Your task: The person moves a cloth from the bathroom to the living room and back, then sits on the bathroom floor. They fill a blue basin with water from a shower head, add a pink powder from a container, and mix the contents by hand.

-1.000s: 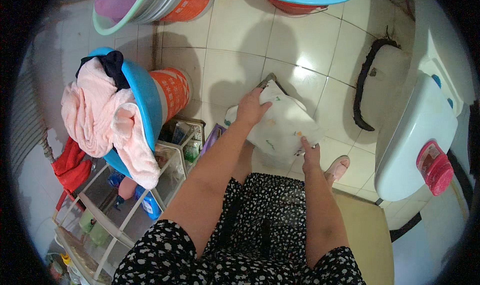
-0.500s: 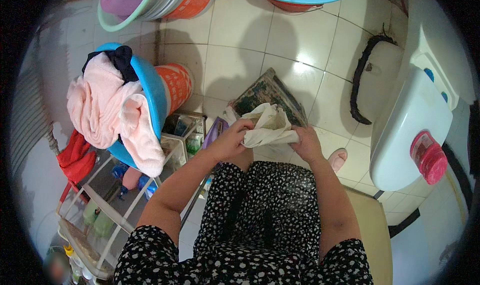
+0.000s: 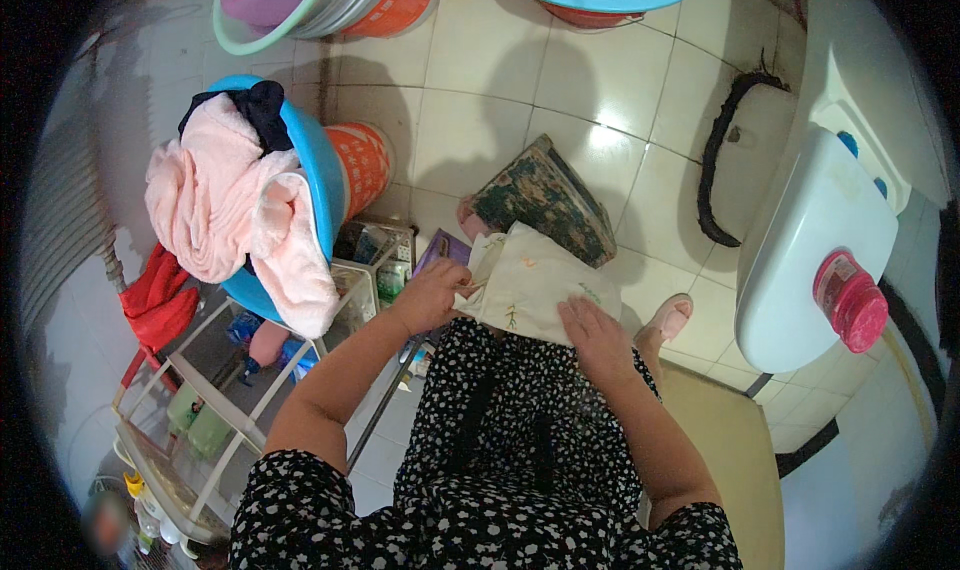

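Left hand (image 3: 437, 295) pinching white cloth (image 3: 540, 280), right hand (image 3: 597, 342) flat on it, white-lettered orange bucket (image 3: 398, 10)

The left forearm (image 3: 345, 375) slants up and inward to the left hand (image 3: 434, 295), whose fingers curl in a pinch. The right forearm (image 3: 652, 425) angles up and leftward; the right hand (image 3: 598, 342) is spread palm down, slightly nearer the body, well apart from the left.
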Motion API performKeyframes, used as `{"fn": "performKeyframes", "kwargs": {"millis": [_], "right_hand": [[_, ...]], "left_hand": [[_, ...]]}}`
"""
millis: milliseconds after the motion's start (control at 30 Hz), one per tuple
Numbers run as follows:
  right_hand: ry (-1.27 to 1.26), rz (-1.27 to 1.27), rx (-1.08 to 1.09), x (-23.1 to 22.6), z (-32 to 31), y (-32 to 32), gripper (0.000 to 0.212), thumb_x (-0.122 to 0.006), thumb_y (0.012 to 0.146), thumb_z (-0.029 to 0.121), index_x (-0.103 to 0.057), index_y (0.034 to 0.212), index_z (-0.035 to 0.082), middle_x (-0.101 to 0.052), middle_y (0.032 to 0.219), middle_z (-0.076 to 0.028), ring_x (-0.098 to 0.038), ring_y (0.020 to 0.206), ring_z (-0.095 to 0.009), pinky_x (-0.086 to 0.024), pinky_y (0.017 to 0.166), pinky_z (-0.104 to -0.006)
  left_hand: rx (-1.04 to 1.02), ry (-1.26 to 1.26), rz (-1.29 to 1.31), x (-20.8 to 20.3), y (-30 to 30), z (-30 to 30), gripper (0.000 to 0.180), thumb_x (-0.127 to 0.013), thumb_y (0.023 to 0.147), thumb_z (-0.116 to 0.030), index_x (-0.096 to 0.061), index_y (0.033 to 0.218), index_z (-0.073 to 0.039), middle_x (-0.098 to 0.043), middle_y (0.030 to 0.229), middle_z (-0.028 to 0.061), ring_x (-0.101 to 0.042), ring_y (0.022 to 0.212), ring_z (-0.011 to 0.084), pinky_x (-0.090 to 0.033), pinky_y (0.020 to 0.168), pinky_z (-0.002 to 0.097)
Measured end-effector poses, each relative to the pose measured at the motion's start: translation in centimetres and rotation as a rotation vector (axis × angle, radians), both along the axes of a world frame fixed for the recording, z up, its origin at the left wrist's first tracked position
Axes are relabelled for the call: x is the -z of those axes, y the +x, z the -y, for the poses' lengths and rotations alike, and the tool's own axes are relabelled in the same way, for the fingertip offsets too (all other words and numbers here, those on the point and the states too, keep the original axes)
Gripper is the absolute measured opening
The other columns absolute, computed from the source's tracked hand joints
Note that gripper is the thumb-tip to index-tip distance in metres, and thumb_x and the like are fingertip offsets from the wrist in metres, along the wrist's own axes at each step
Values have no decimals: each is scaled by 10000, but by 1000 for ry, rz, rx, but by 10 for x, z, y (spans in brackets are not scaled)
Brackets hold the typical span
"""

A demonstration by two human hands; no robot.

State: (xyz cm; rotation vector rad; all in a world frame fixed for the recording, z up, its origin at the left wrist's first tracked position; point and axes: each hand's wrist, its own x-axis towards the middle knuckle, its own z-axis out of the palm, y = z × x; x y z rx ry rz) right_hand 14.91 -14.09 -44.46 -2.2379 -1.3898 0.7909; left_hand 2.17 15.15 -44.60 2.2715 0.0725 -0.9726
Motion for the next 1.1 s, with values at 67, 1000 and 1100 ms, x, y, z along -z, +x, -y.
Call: {"fn": "performKeyframes", "kwargs": {"millis": [67, 1000, 1100], "right_hand": [[8, -83, -54, -5, 1, -5, 463, -539, 765, 83, -486, 1225, 74, -542, 1194, -88, -548, 1079, -257, -491, 854, -363], [-367, -537, 959, 167, -40, 55, 446, -659, 802, 262, -527, 1179, 63, -607, 1022, -225, -586, 942, -376, -454, 811, -425], [-208, -235, 1029, 173, -32, 41, 698, -706, 763, 293, -369, 1306, 12, -463, 1246, -247, -459, 1137, -380, -375, 943, -430]], "left_hand": [[44, 43, 144, -3, -1, 2, 518, -721, 604, -73, -602, 1106, -117, -521, 1133, 73, -471, 1124, 280, -322, 1049, 413], [-478, 124, 82, 168, 153, -2, 632, -651, 812, -318, -357, 1328, -102, -554, 1130, 212, -550, 1000, 385, -450, 872, 424], [-559, 57, 291, 175, 142, -16, 790, -688, 779, -343, -261, 1390, -80, -532, 1164, 230, -531, 1051, 389, -418, 934, 422]]}}
